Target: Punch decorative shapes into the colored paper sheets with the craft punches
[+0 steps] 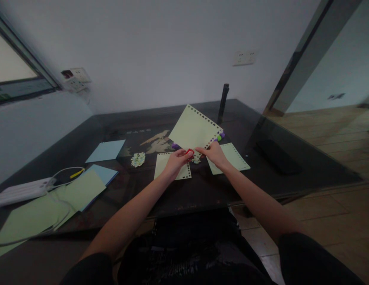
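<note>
My left hand point(175, 162) is closed around a small red craft punch point(189, 151) at the near corner of a pale yellow-green sheet. My right hand point(216, 154) pinches that sheet of paper point(194, 127) by its lower right edge. Rows of small punched shapes run along two of its edges. Below my left hand lies another punched sheet point(162, 163), partly covered by the hand. Under my right hand and forearm rests a further sheet point(234, 157). Small paper cut-outs point(196, 161) lie between my hands. Purple and green punches point(219, 137) stand behind the held sheet.
A pile of cut-outs point(138, 159) lies left of my hands. Blue paper point(107, 151), loose green sheets point(38, 217) and a white power strip point(26, 190) with a cable occupy the left side. A black upright object point(223, 103) stands at the back; a dark flat object point(278, 157) lies right.
</note>
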A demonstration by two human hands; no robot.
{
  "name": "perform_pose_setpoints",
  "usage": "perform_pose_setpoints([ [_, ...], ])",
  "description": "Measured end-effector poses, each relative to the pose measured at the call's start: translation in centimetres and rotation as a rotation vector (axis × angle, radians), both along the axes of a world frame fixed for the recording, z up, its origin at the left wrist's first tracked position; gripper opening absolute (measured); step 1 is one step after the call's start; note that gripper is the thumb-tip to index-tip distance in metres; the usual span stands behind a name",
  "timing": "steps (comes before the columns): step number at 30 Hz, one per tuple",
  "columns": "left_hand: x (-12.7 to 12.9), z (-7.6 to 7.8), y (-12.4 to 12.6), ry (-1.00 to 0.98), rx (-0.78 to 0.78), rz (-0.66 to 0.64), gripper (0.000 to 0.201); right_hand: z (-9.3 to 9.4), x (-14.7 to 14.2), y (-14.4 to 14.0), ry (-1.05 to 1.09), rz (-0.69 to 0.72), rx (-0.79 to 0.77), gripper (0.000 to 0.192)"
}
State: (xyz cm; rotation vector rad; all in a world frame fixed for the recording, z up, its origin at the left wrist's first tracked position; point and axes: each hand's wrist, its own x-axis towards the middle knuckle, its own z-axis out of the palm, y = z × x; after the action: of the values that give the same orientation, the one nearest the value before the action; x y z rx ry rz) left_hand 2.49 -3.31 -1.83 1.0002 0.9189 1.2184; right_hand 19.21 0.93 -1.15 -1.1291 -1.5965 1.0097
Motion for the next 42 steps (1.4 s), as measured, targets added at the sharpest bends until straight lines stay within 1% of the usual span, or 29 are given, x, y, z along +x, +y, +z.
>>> perform_pose_setpoints([
  [10, 0.07, 0.21, -0.14, -0.018, -0.042, 0.010, 0.033, 0.03, 0.07, -0.05, -0.011, -0.005, 0.029, 0.024],
  [15, 0.09, 0.24, -0.12, -0.001, -0.046, 0.016, 0.034, -0.08, 0.06, 0.01, 0.002, 0.000, 0.018, 0.026],
  [19, 0.07, 0.16, -0.03, 0.007, -0.038, 0.030, 0.034, 0.23, 0.02, -0.28, 0.007, -0.009, -0.007, 0.026],
  [24, -0.04, -0.07, 0.06, 0.009, -0.030, 0.014, 0.032, 0.64, -0.04, -0.61, 0.011, -0.012, 0.013, 0.025],
  [30, 0.04, 0.12, -0.06, 0.009, -0.029, 0.011, 0.032, 0.87, -0.03, -0.67, -0.018, -0.020, 0.016, 0.025],
  [37, -0.01, 0.06, -0.05, 0.002, -0.020, 0.010, 0.033, 0.62, 0.03, -0.56, -0.010, -0.008, 0.020, 0.026],
  [42, 0.04, 0.13, -0.08, 0.010, -0.018, 0.014, 0.035, 0.36, 0.05, -0.43, -0.005, -0.028, 0.015, 0.025],
])
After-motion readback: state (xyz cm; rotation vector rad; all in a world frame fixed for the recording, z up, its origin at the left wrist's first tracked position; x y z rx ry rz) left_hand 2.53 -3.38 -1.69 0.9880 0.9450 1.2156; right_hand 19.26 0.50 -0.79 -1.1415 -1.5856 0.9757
